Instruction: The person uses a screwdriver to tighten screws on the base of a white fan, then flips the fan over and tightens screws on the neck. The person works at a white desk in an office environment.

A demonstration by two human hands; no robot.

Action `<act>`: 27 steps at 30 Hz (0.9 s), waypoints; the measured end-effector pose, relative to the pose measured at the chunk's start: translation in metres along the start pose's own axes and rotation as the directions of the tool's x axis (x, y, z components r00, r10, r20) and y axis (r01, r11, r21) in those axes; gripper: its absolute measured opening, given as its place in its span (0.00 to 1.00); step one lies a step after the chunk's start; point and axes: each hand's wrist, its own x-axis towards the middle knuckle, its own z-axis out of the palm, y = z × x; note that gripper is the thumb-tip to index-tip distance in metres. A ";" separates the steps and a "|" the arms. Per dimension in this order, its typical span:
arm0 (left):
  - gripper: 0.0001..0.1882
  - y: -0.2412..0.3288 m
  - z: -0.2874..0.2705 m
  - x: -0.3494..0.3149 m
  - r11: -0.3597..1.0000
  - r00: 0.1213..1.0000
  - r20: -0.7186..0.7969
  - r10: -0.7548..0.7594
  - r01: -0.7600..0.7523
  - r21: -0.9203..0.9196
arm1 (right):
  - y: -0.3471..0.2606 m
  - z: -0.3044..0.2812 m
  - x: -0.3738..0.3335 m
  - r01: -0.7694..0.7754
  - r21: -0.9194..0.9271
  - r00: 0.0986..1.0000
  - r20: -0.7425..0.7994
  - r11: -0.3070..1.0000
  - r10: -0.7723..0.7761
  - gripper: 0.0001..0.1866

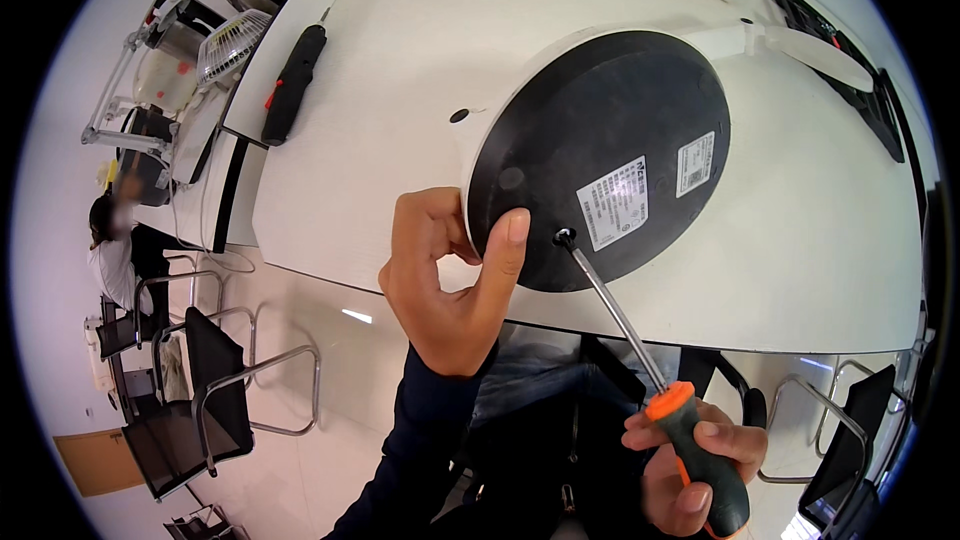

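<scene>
One screwdriver, tip up-left

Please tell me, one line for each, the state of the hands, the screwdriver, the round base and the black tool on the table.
left hand: gripping the rim of the round black base
right hand: closed around the screwdriver handle
screwdriver: tip set in a hole of the base
round black base: tilted up on edge, underside facing the camera
black tool: lying untouched on the white table
</scene>
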 end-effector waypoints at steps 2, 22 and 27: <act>0.15 0.005 0.005 0.001 0.999 0.999 -0.006 0.037 -0.037 -0.039 | -0.011 0.003 0.001 0.019 -0.102 1.000 0.002 0.995 -0.019 0.23; 0.23 0.047 -0.017 -0.034 0.729 0.698 0.411 0.587 -0.676 0.106 | -0.002 -0.020 0.008 0.090 -0.226 0.995 0.051 0.970 -0.081 0.32; 0.10 0.043 -0.001 -0.038 0.718 0.698 0.294 0.653 -0.694 0.053 | -0.021 -0.021 0.009 0.017 -0.404 0.988 0.146 0.914 0.046 0.38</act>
